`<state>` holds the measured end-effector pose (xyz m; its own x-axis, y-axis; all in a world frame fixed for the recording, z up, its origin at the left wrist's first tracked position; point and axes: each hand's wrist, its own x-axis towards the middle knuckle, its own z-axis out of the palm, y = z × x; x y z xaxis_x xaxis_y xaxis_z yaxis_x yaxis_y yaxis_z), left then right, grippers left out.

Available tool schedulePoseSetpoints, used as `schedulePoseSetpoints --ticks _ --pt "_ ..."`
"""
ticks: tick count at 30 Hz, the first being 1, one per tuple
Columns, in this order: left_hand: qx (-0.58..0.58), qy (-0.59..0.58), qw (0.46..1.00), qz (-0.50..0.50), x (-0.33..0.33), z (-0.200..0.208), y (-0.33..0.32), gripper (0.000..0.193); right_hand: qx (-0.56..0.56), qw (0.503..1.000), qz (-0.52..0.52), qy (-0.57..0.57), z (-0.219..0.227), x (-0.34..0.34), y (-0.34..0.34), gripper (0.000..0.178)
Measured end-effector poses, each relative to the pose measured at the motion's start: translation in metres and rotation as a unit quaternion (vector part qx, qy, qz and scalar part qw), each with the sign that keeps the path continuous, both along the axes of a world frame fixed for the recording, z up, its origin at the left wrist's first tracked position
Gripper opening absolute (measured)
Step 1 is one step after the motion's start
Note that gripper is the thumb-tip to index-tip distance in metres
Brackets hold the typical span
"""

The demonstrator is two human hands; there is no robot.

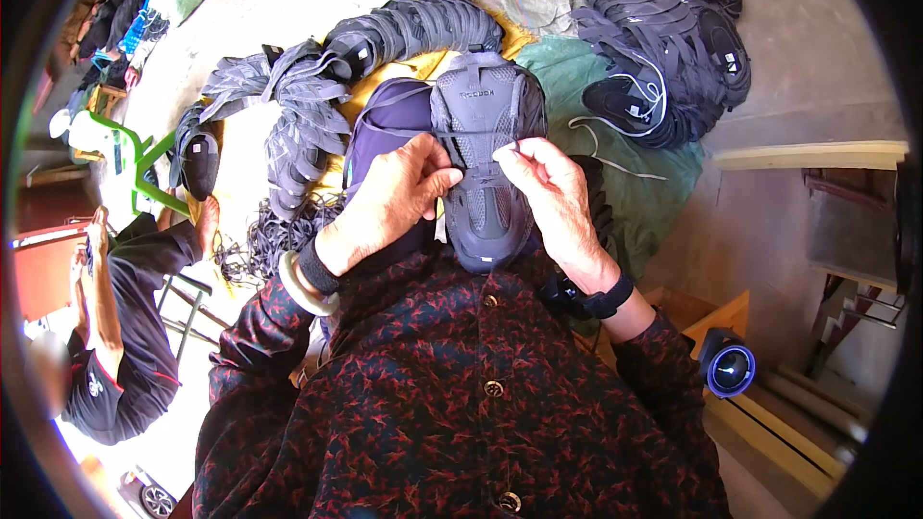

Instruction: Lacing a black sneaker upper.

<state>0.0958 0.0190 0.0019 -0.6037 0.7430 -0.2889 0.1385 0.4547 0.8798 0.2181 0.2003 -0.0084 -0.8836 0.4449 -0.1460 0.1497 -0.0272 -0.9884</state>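
One dark grey shoe of mesh and smooth panels [481, 216] lies lengthwise over the wearer's lap, its rounded toe pointing toward the body and its tongue end away. The left hand [389, 190] is at the shoe's left edge, thumb and forefinger curled close to each other; whether they are clamped on the edge cannot be told. The right hand [555, 194] is over the middle of the upper, thumb and forefinger tips drawn together; what lies between them is too small to tell.

A black band [317, 267] and a pale round bangle [306, 290] encircle the left wrist; a black wristwatch [610, 299] is on the right. The wearer's dark shirt with red leaf-like print [461, 384] fills the lower part of the view.

Beside the lap on the left is a tangled heap of thin black cords [284, 235]. Beyond the shoe, dark shoes stand nested in a curved row [418, 34]. A larger dark pile of nested shoes [663, 38] is at upper right, a loose white lace [659, 86] trailing from it onto a green cloth [663, 192].

At far left, a person in dark clothing [139, 327] sits near a bright green plastic chair [144, 168].
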Motion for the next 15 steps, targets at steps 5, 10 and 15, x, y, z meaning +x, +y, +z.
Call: schedulePoseSetpoints --ticks 5,10,15 --pt "0.044 -0.178 0.983 0.000 -0.006 -0.016 -0.005 0.018 -0.015 1.000 -0.014 -0.015 -0.006 0.008 -0.002 0.017" --pt "0.032 -0.189 0.981 -0.020 -0.012 -0.011 0.001 0.015 -0.172 0.984 -0.054 -0.004 -0.011 0.016 -0.001 0.013" --pt "0.019 -0.179 0.983 -0.032 -0.014 -0.014 0.003 0.017 -0.402 0.912 -0.061 0.049 -0.021 0.032 0.031 0.014"
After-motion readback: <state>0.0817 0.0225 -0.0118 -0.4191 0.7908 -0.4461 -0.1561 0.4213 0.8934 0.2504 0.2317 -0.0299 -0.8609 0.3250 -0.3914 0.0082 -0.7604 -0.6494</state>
